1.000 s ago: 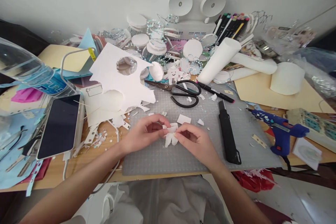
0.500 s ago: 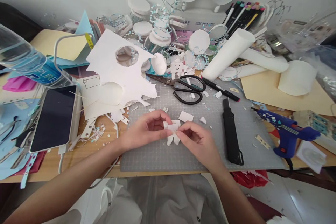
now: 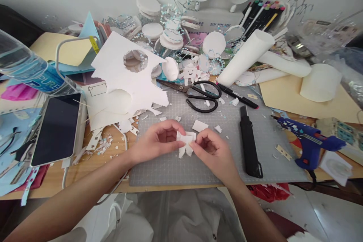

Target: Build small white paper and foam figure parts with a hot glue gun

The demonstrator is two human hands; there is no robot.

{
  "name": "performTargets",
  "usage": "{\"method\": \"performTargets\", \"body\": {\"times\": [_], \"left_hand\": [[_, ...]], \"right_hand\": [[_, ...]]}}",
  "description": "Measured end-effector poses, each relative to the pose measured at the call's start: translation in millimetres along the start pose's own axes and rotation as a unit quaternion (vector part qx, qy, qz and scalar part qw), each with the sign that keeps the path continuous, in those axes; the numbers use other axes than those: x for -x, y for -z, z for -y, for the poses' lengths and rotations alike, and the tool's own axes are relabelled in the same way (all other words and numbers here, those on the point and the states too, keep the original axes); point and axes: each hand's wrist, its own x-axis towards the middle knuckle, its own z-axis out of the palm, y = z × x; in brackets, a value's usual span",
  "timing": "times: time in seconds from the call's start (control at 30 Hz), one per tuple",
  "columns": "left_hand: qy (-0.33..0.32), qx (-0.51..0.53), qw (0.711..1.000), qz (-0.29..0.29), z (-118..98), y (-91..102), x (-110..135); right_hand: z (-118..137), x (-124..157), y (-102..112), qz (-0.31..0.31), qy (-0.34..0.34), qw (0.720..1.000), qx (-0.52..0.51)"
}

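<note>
Both hands meet over the grey cutting mat (image 3: 176,170). My left hand (image 3: 157,141) and my right hand (image 3: 211,149) pinch a small white paper cutout (image 3: 185,143) from either side, its cut legs hanging down between them. The fingers of each hand are curled and closed on the paper. A small loose white paper piece (image 3: 200,125) lies just beyond the cutout. Black-handled scissors (image 3: 198,96) lie farther back on the mat.
A black utility knife (image 3: 249,143) lies right of my hands, a blue glue gun (image 3: 309,143) farther right. A phone (image 3: 56,128) and a water bottle (image 3: 28,70) sit left. White paper sheets (image 3: 124,79), foam rolls (image 3: 245,62), markers (image 3: 258,15) and scraps crowd the back.
The hands stay together on the cutout and shift it only slightly; the view moved a little between frames.
</note>
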Motion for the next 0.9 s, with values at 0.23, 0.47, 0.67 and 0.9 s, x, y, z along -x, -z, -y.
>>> {"method": "performTargets", "body": {"times": [0.23,0.47,0.67,0.9], "left_hand": [[-0.006,0.022,1.000,-0.002,0,0.2,-1],[0.006,0.031,0.999,-0.028,-1,-4.3,-2],[0.054,-0.017,0.992,-0.117,-12,-16.2,5],[0.106,-0.063,0.960,-0.253,-15,-26.9,25]], "right_hand": [[-2,-1,-2,-0.008,-0.003,0.998,-0.067],[-1,-1,1,-0.010,-0.007,0.996,-0.091],[7,3,6,-0.009,0.024,0.999,-0.039],[12,49,57,-0.334,0.199,0.912,0.132]]}}
